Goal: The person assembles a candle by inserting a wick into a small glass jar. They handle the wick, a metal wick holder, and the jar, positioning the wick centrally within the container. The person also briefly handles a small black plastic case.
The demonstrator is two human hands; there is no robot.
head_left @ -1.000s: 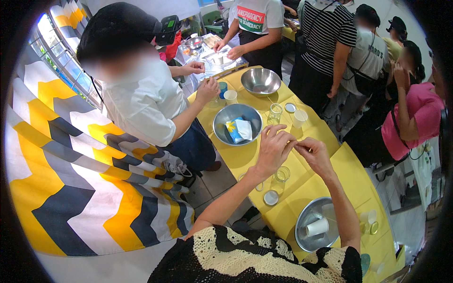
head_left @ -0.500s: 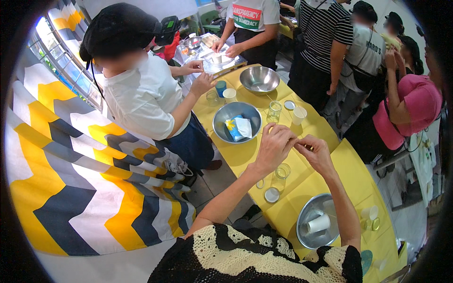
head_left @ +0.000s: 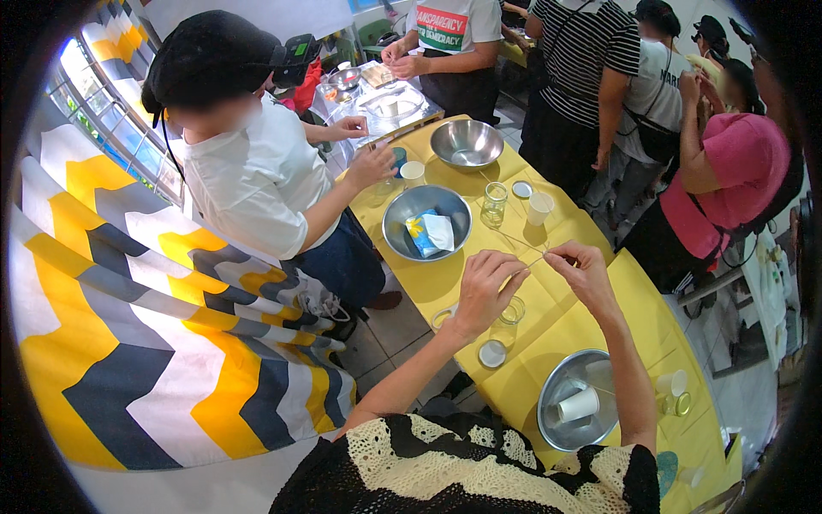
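Above the yellow-covered table, my left hand and my right hand face each other, a small gap apart. A thin, pale, string-like strand runs between their pinched fingertips. Its exact kind is too fine to make out. Below my left hand stands an open glass jar, partly covered by it, with a round metal lid nearby. White loop handles show beside my left wrist. Under my right forearm sits a steel bowl with a white paper cup lying on its side in it.
Farther along the yellow table are a steel bowl with a blue-and-white packet, another steel bowl, a glass jar and paper cups. A person in white works at the left edge; others stand beyond.
My hands have come down slightly and drawn apart, so the strand between them now shows. The person at the left has lowered one hand a little.
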